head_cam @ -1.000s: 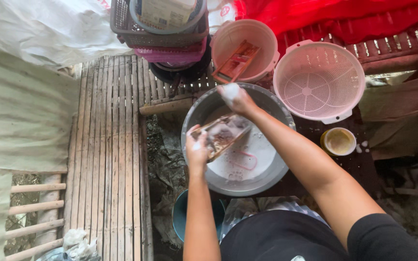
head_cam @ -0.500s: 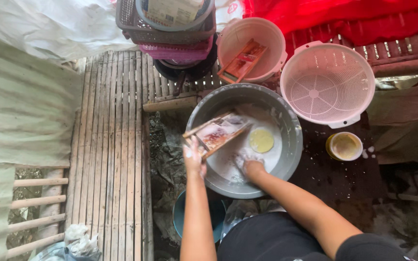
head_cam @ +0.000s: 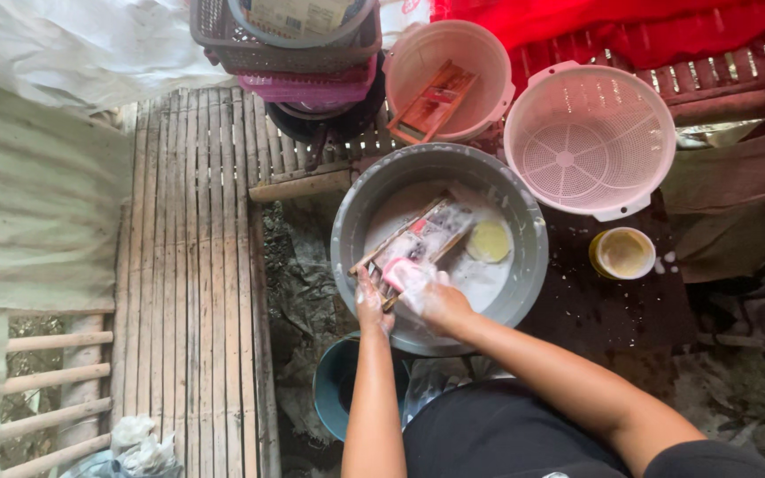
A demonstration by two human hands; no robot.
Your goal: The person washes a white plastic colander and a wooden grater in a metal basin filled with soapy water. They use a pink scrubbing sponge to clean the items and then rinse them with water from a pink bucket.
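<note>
A grey metal basin [head_cam: 354, 226] holds soapy water, a round yellow lid [head_cam: 489, 241] and a flat wooden-framed grater [head_cam: 415, 239] lying slantwise. My left hand [head_cam: 371, 305] grips the grater's near end at the basin's front rim. My right hand [head_cam: 427, 290], covered in suds, is closed on a pink sponge and presses it against the grater beside the left hand.
A pink colander [head_cam: 588, 142] sits right of the basin, a pink tub [head_cam: 418, 53] with another wooden grater behind it. Stacked baskets [head_cam: 294, 44] stand at the back. A small yellow cup [head_cam: 622, 253] is at right, a teal bucket [head_cam: 334, 385] by my knees, bamboo slats [head_cam: 188, 265] at left.
My right hand went from the basin's far rim down into the water and now rubs the sponge on the grater. The left hand kept its hold.
</note>
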